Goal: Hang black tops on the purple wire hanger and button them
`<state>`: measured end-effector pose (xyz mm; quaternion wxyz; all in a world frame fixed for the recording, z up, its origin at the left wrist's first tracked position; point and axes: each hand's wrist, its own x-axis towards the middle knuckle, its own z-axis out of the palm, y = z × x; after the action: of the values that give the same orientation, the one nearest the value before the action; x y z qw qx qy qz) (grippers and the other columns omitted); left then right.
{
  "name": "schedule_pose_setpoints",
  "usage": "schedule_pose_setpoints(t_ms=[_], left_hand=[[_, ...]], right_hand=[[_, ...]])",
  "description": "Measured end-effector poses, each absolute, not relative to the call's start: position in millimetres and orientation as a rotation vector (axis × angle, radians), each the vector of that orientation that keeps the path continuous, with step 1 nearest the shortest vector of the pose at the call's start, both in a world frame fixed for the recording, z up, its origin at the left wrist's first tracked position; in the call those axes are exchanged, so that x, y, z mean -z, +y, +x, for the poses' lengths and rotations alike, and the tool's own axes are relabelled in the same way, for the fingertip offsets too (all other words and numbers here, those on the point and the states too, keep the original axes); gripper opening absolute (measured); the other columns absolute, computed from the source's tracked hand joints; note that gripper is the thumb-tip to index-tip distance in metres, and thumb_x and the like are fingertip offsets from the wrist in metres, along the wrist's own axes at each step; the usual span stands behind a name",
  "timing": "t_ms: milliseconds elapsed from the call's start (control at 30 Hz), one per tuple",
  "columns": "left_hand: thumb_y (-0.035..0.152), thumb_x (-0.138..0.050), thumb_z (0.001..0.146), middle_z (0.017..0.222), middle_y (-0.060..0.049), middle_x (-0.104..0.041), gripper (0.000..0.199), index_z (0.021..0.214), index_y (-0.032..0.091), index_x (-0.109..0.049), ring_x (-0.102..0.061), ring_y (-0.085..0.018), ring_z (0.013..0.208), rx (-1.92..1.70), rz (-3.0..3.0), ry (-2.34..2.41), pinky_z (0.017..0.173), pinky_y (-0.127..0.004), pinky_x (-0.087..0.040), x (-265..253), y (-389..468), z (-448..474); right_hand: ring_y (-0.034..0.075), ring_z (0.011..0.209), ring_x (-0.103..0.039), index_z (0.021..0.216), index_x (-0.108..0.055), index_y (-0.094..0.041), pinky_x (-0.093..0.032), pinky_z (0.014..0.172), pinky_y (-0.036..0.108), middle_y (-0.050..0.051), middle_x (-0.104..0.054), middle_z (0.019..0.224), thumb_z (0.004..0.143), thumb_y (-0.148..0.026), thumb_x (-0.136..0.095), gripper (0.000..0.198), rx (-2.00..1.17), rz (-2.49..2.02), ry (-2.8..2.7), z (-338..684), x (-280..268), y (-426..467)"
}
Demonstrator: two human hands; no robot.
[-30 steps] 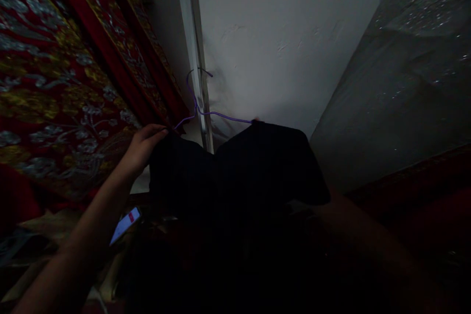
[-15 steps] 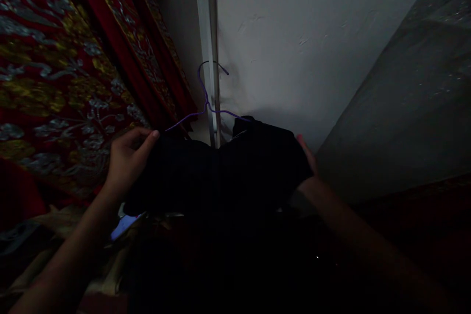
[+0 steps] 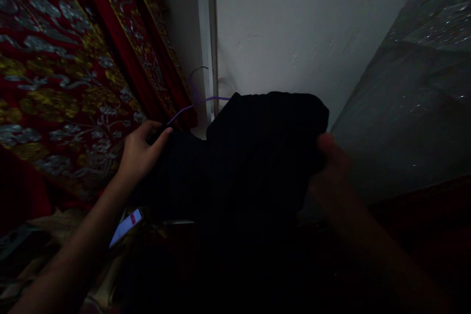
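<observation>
A black garment, its details lost in the dark, hangs on a thin purple wire hanger. The hanger's hook and part of both arms show above the cloth. At the garment's left shoulder, my left hand is closed, with thumb and fingers pinching the cloth near the hanger's end. On the other side, my right hand is at the garment's right edge, blurred and dim, with the thumb against the cloth. Its other fingers are hidden or smeared.
Red cloth with gold and silver embroidery hangs at the left. A pale wall and a vertical strip stand behind. A lit phone lies below my left forearm. Shiny plastic-like sheeting covers the right side.
The garment's right shoulder has risen and spread over more of the hanger's right arm. The hanger has tilted and shifted left. My right hand has moved outward to the right; more of the phone shows.
</observation>
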<state>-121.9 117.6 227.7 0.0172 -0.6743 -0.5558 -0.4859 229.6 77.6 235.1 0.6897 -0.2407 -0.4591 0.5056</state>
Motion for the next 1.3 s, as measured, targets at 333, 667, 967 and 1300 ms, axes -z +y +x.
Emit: schedule_pose_setpoints(t_ms=[333,667,967,1300], left_hand=[[0.049,-0.060,0.092,0.063,0.001,-0.056,0.035,0.078,0.018,-0.065,-0.049,-0.014,0.057,1.721,-2.165,-1.813,0.051,-0.025,-0.036,-221.1,136.3,-123.1],[0.054,-0.032,0.105,0.111,-0.012,-0.070,0.053,0.099,0.018,-0.070,-0.063,-0.025,0.112,1.613,-2.834,-1.220,0.104,-0.039,-0.045,-196.0,109.3,-81.1],[0.054,-0.027,0.106,0.144,-0.014,-0.058,0.053,0.123,0.021,-0.065,-0.043,-0.030,0.144,1.489,-3.224,-0.819,0.123,-0.049,-0.028,-206.0,72.3,-34.0],[0.034,-0.081,0.083,0.141,-0.010,-0.065,0.051,0.131,0.025,-0.065,-0.059,-0.029,0.133,1.932,-3.342,-1.398,0.114,-0.043,-0.044,-202.9,86.2,-98.2]], right_hand=[[0.031,0.117,-0.070,0.110,-0.076,-0.015,-0.056,0.098,0.047,0.010,-0.077,0.116,0.077,-0.086,-0.053,0.082,-1.659,-0.306,-1.921,214.7,-256.2,87.9],[0.036,0.153,-0.033,0.165,-0.020,-0.020,-0.038,0.120,0.053,0.019,-0.027,0.168,0.067,-0.024,-0.088,0.119,-0.490,-0.922,-2.455,176.8,-134.9,115.6],[0.039,0.142,-0.041,0.160,-0.014,-0.030,-0.036,0.115,0.064,0.016,-0.043,0.151,0.082,-0.034,-0.071,0.096,0.188,-0.697,-1.997,120.6,-68.5,135.7],[0.031,0.106,-0.054,0.151,-0.040,-0.027,-0.051,0.091,0.048,0.012,-0.050,0.120,0.071,-0.026,-0.073,0.086,0.357,-0.800,-2.015,180.7,-104.5,107.3]])
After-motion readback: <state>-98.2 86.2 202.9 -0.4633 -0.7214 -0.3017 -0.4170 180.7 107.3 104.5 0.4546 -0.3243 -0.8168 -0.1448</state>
